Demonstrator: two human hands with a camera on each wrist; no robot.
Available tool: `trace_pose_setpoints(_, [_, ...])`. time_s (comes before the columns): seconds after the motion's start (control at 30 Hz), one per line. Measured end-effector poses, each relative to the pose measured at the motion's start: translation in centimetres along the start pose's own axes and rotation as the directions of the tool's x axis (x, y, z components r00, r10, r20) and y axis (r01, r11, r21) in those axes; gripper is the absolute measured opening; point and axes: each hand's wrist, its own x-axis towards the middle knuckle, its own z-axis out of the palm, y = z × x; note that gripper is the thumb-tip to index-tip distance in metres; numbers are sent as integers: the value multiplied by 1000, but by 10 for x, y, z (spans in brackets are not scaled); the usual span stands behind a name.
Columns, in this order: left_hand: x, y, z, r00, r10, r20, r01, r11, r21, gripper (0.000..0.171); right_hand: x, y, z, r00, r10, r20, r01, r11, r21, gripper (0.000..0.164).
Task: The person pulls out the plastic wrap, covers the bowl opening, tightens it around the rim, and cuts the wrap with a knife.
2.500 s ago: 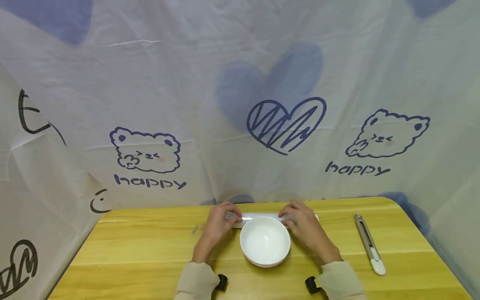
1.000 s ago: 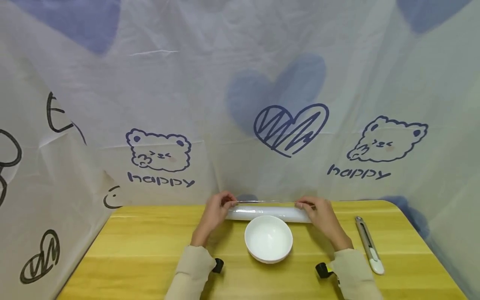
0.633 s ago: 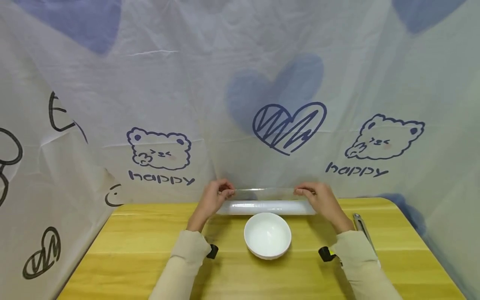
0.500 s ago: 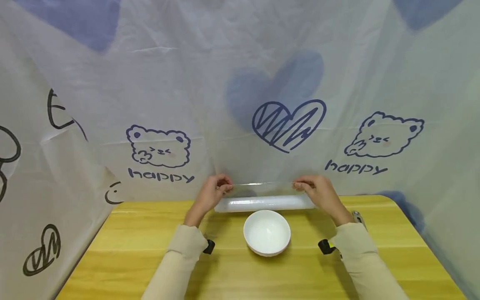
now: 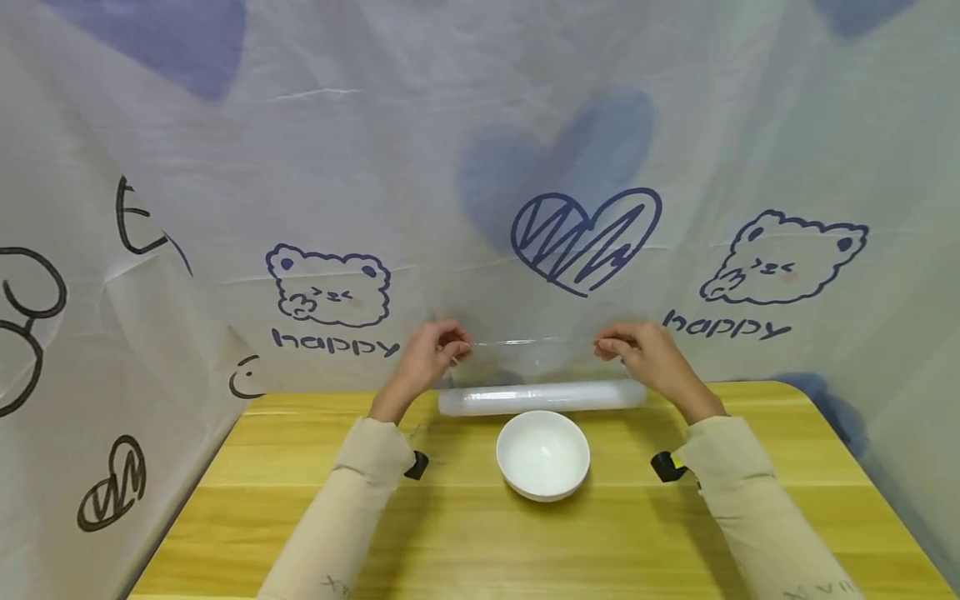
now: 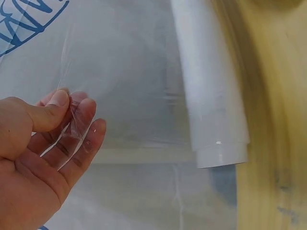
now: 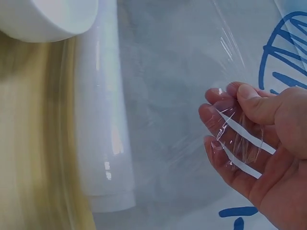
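Note:
A roll of clear plastic wrap (image 5: 543, 397) lies across the back of the table, behind a white bowl (image 5: 543, 457). From it a thin transparent sheet rises, stretched between both hands. My left hand (image 5: 432, 358) pinches one corner of the film between thumb and index finger; in the left wrist view the film (image 6: 64, 62) gathers over the other fingers. The opposite corner is pinched by my right hand (image 5: 637, 354), and the right wrist view shows crumpled film (image 7: 240, 139) across its fingers. The bowl's side also shows there, beside the roll.
The yellow wood-grain table (image 5: 480, 550) ends just behind the roll, where a white cloth (image 5: 420, 167) with blue hearts and bears hangs. A black wrist mount (image 5: 667, 467) sits at the right cuff. The right forearm covers the area where the utility knife lay.
Both hands went from the roll's surface to up and away from it, drawing a sheet of film out. The utility knife on the right has become hidden behind the right arm.

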Motion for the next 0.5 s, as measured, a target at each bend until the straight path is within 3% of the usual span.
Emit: trace_pose_setpoints(0.5, [5,14,-17,1000,0,-8,1,998,60,8,5,-19,-12,1000,15,5,-14,1000,-8,17])
